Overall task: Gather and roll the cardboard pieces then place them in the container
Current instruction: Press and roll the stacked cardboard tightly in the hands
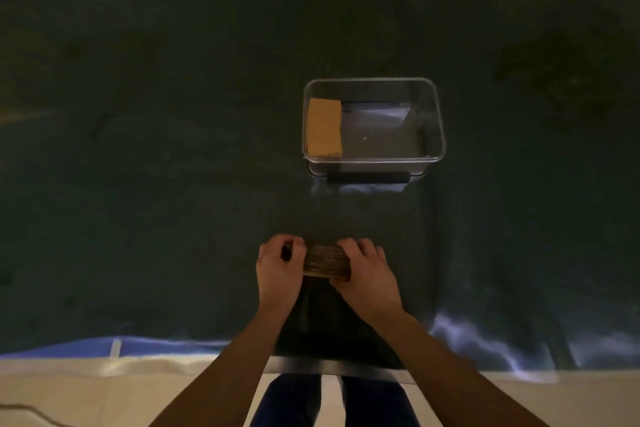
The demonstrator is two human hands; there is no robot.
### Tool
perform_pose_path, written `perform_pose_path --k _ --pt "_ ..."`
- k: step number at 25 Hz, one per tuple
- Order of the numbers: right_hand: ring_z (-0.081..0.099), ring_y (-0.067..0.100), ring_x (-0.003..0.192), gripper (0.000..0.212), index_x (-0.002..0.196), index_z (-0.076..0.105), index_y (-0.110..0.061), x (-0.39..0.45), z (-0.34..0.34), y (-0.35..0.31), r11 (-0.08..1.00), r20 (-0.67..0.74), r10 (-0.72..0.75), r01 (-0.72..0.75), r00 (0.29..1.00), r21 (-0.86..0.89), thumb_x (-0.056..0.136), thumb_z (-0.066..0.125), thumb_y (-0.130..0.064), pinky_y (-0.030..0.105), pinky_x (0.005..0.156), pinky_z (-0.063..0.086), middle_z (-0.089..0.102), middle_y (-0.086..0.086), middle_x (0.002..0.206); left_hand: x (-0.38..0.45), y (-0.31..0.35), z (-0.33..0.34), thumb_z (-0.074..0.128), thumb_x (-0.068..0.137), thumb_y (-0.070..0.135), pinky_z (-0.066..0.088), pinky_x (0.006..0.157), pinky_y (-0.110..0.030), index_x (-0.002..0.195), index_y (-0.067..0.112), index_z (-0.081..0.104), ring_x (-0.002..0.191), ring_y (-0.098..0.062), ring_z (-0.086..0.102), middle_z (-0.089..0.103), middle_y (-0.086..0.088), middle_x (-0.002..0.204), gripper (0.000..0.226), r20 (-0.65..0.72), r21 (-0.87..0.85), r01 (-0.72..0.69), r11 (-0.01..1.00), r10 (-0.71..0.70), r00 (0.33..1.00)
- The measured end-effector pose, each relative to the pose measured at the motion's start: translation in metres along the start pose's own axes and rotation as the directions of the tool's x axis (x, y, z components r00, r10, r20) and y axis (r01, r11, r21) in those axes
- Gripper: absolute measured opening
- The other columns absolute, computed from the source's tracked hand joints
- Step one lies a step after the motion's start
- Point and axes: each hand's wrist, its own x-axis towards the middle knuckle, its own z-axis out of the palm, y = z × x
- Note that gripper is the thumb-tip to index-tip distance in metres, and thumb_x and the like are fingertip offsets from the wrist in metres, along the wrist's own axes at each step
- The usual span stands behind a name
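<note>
My left hand (278, 267) & right hand (363, 270) are both clamped round a brown roll of ribbed cardboard (325, 262), one at each end, low over the dark green cloth-covered desk (138, 149), near its front edge. Further out, well apart from the roll, sits a clear rectangular plastic container (429, 100) w/ a black handle; a flat tan cardboard piece (325, 126) lies inside, at its left side.
</note>
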Motion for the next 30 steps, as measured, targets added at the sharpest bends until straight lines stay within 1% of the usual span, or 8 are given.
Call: perform_pose_path --k 2,6,9,12,16,19,26,30 --pt "0.046 0.021 0.107 0.044 0.122 0.051 -0.028 0.001 0.008 -0.005 0.994 -0.016 0.042 -0.040 0.999 0.105 0.081 0.066 -0.022 0.033 0.093 0.045 0.053 0.000 0.125 -0.007 0.001 0.009 0.052 0.097 0.018 0.051 0.076 -0.016 0.096 0.020 0.070 0.093 -0.014 0.065 0.070 0.002 0.102 0.018 0.022 -0.209 0.056 0.976 -0.053 0.998" --pt "0.044 0.021 0.102 0.039 0.109 0.053 -0.027 0.008 0.010 -0.007 0.983 -0.089 0.093 -0.077 0.992 0.168 0.074 0.062 -0.011 0.024 0.081 0.027 0.054 -0.003 0.116 -0.016 0.012 0.024 0.052 0.092 0.012 0.052 0.086 -0.048 0.081 0.019 0.070 0.093 -0.023 0.066 0.073 -0.005 0.094 0.023 0.044 -0.524 0.165 0.836 -0.167 0.985" --pt "0.041 0.021 0.102 0.039 0.109 0.054 -0.024 0.013 0.007 -0.003 0.981 -0.101 0.105 -0.086 0.989 0.176 0.075 0.063 -0.009 0.028 0.085 0.033 0.051 -0.002 0.116 -0.012 0.013 0.026 0.056 0.095 0.016 0.053 0.078 -0.030 0.081 0.027 0.066 0.088 -0.021 0.067 0.071 -0.001 0.088 0.020 0.023 -0.443 0.106 0.890 -0.107 0.994" --pt "0.042 0.024 0.101 0.039 0.112 0.055 -0.022 0.012 0.007 -0.003 0.987 -0.085 0.081 -0.069 0.993 0.143 0.076 0.065 -0.010 0.035 0.089 0.042 0.050 0.002 0.118 -0.012 0.009 0.023 0.055 0.097 0.019 0.052 0.074 -0.014 0.105 0.023 0.061 0.092 -0.008 0.067 0.070 0.010 0.095 0.010 0.020 -0.280 0.025 0.960 -0.020 1.000" --pt "0.043 0.028 0.104 0.041 0.114 0.054 -0.022 0.013 -0.001 -0.007 0.994 -0.099 0.055 -0.045 0.994 0.097 0.075 0.064 -0.010 0.038 0.080 0.047 0.049 0.003 0.118 -0.007 0.011 0.024 0.052 0.097 0.010 0.051 0.087 -0.022 0.114 0.017 0.059 0.102 -0.008 0.066 0.071 0.004 0.106 0.020 -0.005 -0.398 -0.003 0.917 0.001 1.000" --pt "0.043 0.027 0.110 0.040 0.116 0.050 -0.024 0.011 -0.003 -0.010 0.991 -0.050 0.129 -0.127 0.990 0.048 0.079 0.064 -0.017 0.041 0.077 0.054 0.048 0.004 0.123 -0.007 0.007 0.027 0.055 0.097 0.018 0.049 0.079 -0.013 0.107 0.022 0.061 0.098 -0.011 0.067 0.069 0.012 0.098 0.013 0.007 -0.280 -0.025 0.960 0.028 1.000" --pt "0.047 0.026 0.109 0.035 0.114 0.048 -0.024 0.011 -0.003 -0.013 0.994 -0.063 0.110 -0.111 0.992 0.000 0.083 0.062 -0.026 0.042 0.075 0.055 0.050 0.003 0.120 -0.008 0.013 0.021 0.063 0.093 0.027 0.051 0.072 -0.008 0.119 0.025 0.055 0.093 -0.002 0.065 0.067 0.014 0.099 0.027 0.055 -0.339 0.046 0.940 -0.029 0.998" --pt "0.051 0.026 0.105 0.037 0.108 0.047 -0.025 0.014 -0.003 -0.007 0.991 -0.040 0.126 -0.124 0.991 0.040 0.078 0.068 -0.030 0.044 0.073 0.056 0.052 0.002 0.115 -0.005 0.016 0.020 0.072 0.086 0.030 0.057 0.090 -0.037 0.117 0.030 0.054 0.099 -0.009 0.066 0.068 0.012 0.103 0.036 0.095 -0.378 0.107 0.919 -0.077 0.993"
